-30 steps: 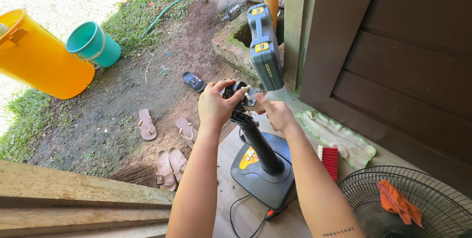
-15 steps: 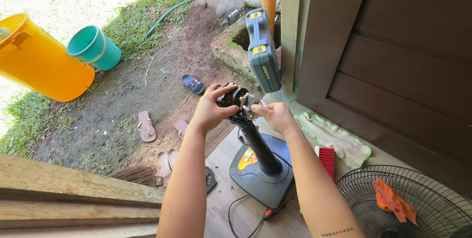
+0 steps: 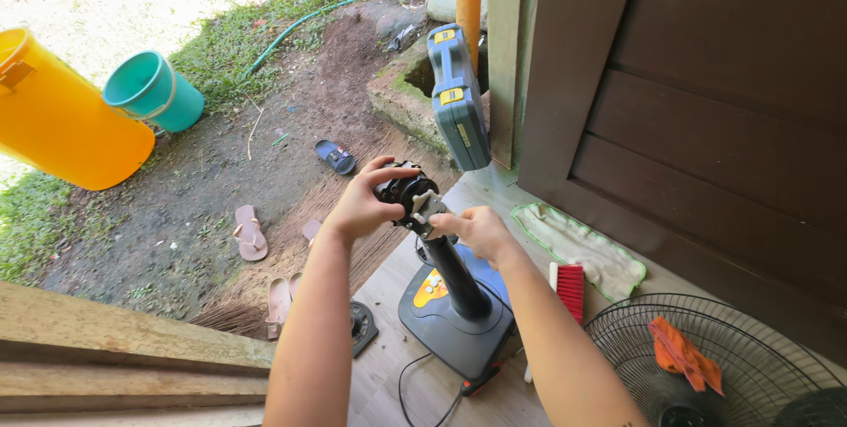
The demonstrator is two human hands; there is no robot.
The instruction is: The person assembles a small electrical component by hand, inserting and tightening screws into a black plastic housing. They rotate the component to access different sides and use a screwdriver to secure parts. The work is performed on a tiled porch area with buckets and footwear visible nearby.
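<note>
The person stands over a fan stand (image 3: 454,303) on the wooden floor (image 3: 388,392), both arms reaching down to its top. The left hand (image 3: 357,206) is curled around the black motor (image 3: 401,191) that sits at the head of the dark pole, fingers wrapped over its top and thumb side pressed against the housing. The right hand (image 3: 476,228) is closed in a pinch on a small pale part (image 3: 425,206) just at the motor's front, fingertips touching it. The motor itself sits on top of the pole, above the grey-blue base with its yellow patch and white buttons.

A black cord (image 3: 410,383) trails from the base across the floor. To the right lies a wire fan guard (image 3: 706,365) with an orange cloth (image 3: 684,352) on it, and between guard and base a red brush (image 3: 571,290). A pale rag with a green edge (image 3: 578,246) lies by the dark wooden wall. A blue tool case (image 3: 457,101) leans against the post behind. Out on the dirt are a yellow bucket (image 3: 62,123), a teal bucket (image 3: 154,92), a green hose (image 3: 326,12) and scattered sandals (image 3: 250,231).
</note>
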